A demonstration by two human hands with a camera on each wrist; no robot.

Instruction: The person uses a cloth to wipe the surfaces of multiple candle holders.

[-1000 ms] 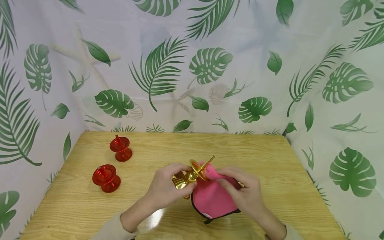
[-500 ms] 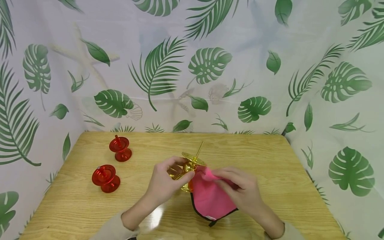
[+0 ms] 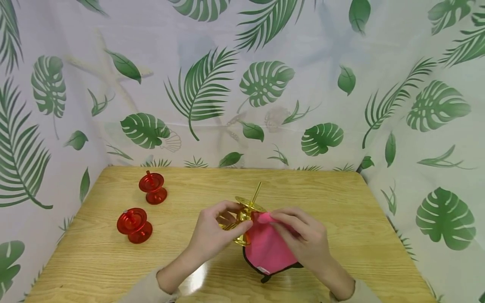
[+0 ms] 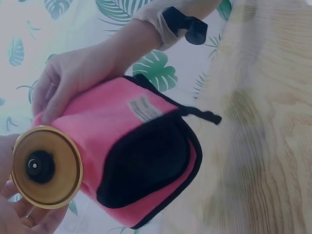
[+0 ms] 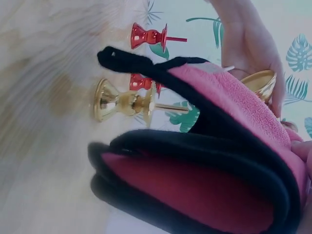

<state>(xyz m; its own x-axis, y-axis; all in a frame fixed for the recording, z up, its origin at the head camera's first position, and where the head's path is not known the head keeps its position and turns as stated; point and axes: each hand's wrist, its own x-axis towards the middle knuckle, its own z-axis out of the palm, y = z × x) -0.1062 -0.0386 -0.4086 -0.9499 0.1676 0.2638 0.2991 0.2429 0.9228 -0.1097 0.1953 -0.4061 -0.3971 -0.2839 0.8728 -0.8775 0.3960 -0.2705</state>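
My left hand (image 3: 210, 230) grips a gold candle holder (image 3: 245, 216) by its stem, dish and long spike uppermost and leaning slightly right. Its round base (image 4: 66, 168) faces the camera in the left wrist view. My right hand (image 3: 310, 242) pinches a pink cloth (image 3: 268, 250) with black edging between thumb and fingers. The bunched upper part of the cloth lies right at the holder's dish and stem; the rest hangs down in folds, showing a small white label (image 4: 144, 108). A second gold candle holder (image 5: 126, 103) stands on the table, mostly hidden behind my left hand in the head view.
Two red candle holders, one nearer (image 3: 133, 225) and one farther back (image 3: 152, 188), stand at the left of the wooden table (image 3: 360, 235). A white curtain (image 3: 326, 101) with green leaf prints hangs behind the table and along both sides.
The gold candle holder has turned from a strong rightward tilt to nearly upright, then leaned slightly right again. My right hand keeps the cloth pinched beside it. The red holders stay put.
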